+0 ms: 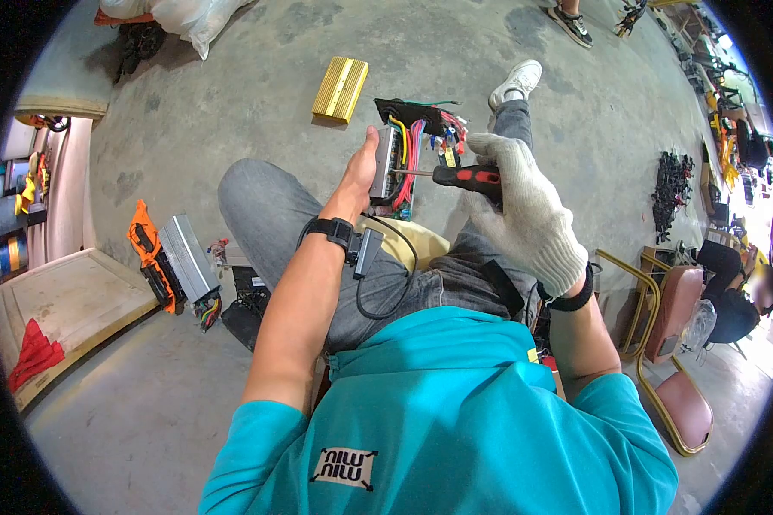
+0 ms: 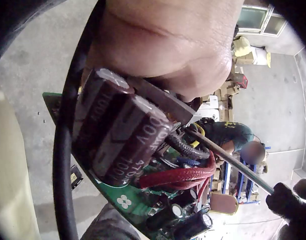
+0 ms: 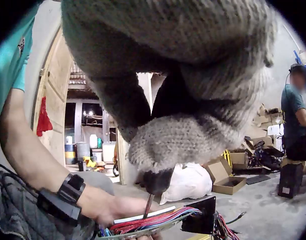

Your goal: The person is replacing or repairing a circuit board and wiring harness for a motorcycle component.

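My bare left hand [image 1: 358,178] grips a green circuit board [image 2: 124,201] by its side, above my lap. Large brown capacitors [image 2: 133,137] stand on the board near the palm, with red, blue and yellow wires [image 1: 415,159] running along it to a black end plate [image 1: 408,114]. In my right hand [image 1: 524,206], which wears a white knitted glove, is a screwdriver [image 1: 470,177] with a black and red handle. The screwdriver's shaft [image 2: 233,162] points at a metal bar along the board's edge, and its tip overlaps the wires in the right wrist view.
A gold finned metal case [image 1: 341,89] lies on the concrete floor ahead. To the left are a silver case [image 1: 189,257] with wires and an orange-and-black item [image 1: 152,257]. A pink-seated chair [image 1: 674,313] stands at right. Another person [image 3: 295,110] is farther off.
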`<state>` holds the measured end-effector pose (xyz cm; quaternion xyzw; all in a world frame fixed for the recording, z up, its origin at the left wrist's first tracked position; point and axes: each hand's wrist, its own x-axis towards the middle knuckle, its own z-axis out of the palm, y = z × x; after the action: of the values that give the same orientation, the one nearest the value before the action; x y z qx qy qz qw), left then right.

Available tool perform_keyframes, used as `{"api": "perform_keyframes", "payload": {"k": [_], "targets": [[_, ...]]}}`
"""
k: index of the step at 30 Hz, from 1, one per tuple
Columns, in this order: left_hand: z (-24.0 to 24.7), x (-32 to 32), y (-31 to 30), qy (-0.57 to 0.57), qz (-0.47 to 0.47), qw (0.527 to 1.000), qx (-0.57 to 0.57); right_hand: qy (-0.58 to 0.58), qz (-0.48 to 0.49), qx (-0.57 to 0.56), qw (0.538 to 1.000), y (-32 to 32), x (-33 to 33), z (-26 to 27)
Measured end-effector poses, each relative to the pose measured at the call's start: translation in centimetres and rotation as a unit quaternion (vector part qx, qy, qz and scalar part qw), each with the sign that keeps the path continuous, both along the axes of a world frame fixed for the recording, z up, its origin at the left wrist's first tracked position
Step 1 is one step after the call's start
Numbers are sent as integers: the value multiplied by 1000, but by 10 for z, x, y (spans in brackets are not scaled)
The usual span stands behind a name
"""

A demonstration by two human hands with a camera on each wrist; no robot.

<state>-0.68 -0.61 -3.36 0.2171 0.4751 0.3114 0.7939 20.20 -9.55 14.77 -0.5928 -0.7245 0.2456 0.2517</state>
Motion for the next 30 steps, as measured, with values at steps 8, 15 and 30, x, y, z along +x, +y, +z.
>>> {"api": "perform_keyframes", "payload": {"k": [8, 15, 30], "targets": [[2, 1, 0, 12, -1, 1000, 2, 10, 7, 0, 1000, 0, 0, -2], [3, 0, 0, 21, -9, 1000, -1, 5, 20, 7, 1000, 1, 2, 0], [-1, -2, 1, 32, -34, 999, 19, -3, 13, 5, 1000, 1, 0, -1]]}}
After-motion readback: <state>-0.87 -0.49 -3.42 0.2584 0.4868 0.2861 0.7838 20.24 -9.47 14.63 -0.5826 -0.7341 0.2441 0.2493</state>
